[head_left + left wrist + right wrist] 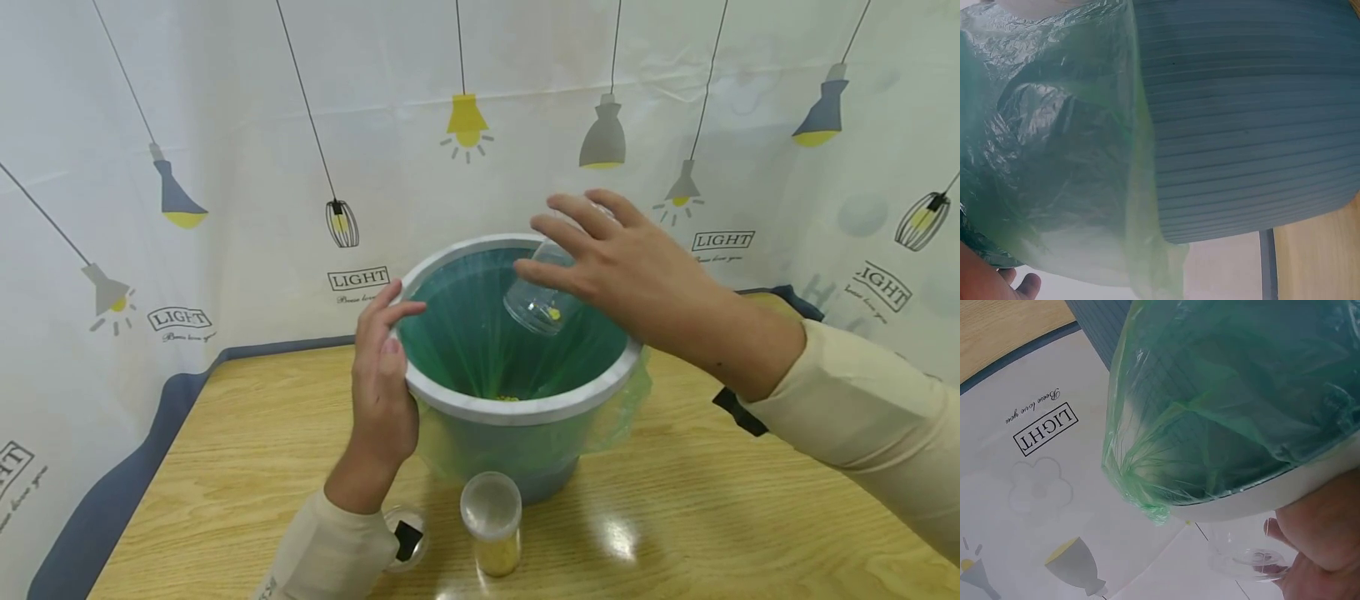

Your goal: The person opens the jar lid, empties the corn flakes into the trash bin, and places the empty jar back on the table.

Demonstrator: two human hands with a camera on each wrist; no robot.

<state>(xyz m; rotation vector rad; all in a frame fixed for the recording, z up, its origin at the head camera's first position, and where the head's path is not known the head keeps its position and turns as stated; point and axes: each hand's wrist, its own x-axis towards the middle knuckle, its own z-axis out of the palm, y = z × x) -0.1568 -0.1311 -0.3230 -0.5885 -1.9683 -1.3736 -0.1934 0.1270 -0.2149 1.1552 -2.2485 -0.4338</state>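
The bench (247, 433) before you carries a blue-grey bin (517, 412), its pale rim uppermost, lined with a thin green bag (626, 408) that hangs over the outside. Your right hand (611, 258) has its fingers spread and curved round a clear jar (534, 293), holding it above the opening, inside the far right of the rim. The jar slants down and leftward from those fingers, its low end over the opening. Your left hand (381, 379) is farther off, resting against the rim's left side, fingers fairly straight, holding no jar. The held jar looks smooth and see-through, nearly bare, with a small yellow bit (555, 314) near its low end.
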